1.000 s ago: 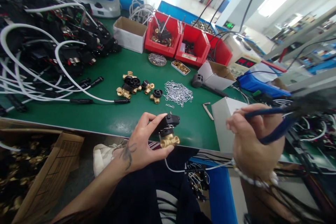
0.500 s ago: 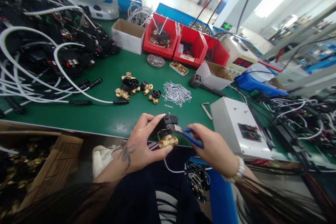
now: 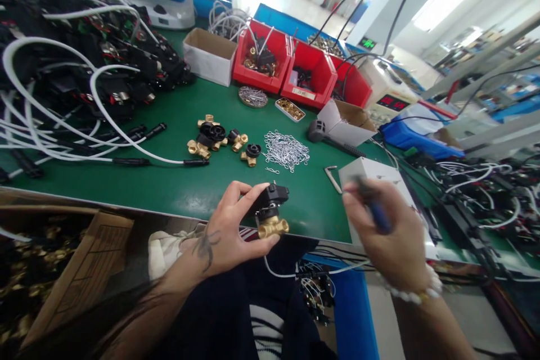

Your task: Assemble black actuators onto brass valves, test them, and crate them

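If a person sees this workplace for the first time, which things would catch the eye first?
The eye would probably fall first on the brass-and-black part in the left hand, at the near edge of the green table. To its right, the right hand holds a blurred blue-handled tool. Next may come the red bins at the table's far side and the big heap of black parts and white cables on the left.

Dark clothing (image 3: 223,312), black-and-white stripes (image 3: 266,320) at bottom centre, curling dark tattoo (image 3: 207,246) below centre, white bead bracelet (image 3: 415,295) lower right.
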Demonstrator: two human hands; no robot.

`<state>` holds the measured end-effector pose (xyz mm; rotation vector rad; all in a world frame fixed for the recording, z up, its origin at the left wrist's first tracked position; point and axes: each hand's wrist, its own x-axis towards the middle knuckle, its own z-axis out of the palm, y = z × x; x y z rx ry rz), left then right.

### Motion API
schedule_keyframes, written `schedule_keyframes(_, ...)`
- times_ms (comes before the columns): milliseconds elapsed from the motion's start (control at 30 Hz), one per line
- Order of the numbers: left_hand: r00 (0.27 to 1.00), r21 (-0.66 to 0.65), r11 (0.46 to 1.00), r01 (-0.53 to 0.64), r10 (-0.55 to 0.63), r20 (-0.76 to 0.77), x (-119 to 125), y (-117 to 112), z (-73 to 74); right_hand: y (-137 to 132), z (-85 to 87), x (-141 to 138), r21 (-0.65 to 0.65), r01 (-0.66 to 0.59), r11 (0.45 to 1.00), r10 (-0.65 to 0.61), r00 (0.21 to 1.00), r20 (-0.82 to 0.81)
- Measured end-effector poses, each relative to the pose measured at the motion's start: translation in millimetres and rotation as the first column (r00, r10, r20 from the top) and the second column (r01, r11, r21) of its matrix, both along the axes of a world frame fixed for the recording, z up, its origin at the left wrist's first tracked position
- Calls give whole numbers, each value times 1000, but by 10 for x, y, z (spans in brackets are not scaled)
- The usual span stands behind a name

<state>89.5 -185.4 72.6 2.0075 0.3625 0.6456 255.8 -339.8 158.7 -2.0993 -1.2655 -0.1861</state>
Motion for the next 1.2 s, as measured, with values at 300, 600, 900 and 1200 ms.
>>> schedule_keyframes(300, 1000, 29, 1000, -7, 7, -15, 0, -10, 31, -1, -11, -16, -306, -131, 943, 137, 991, -1)
schedule_keyframes(600, 999, 91, 995, -25, 21, 37, 22, -19, -23, -28, -21, 2, -394, -192, 899, 216, 976, 16)
schedule_keyframes(900, 998, 99, 995, -27, 21, 62, 28, -16, -45, -42, -58, -3, -289, -82, 954, 90, 996, 14)
schedule_keyframes(1200, 998, 116, 993, -30, 23, 62, 43, -26, -54, -29, -71, -67, -233, -51, 971, 55, 998, 9)
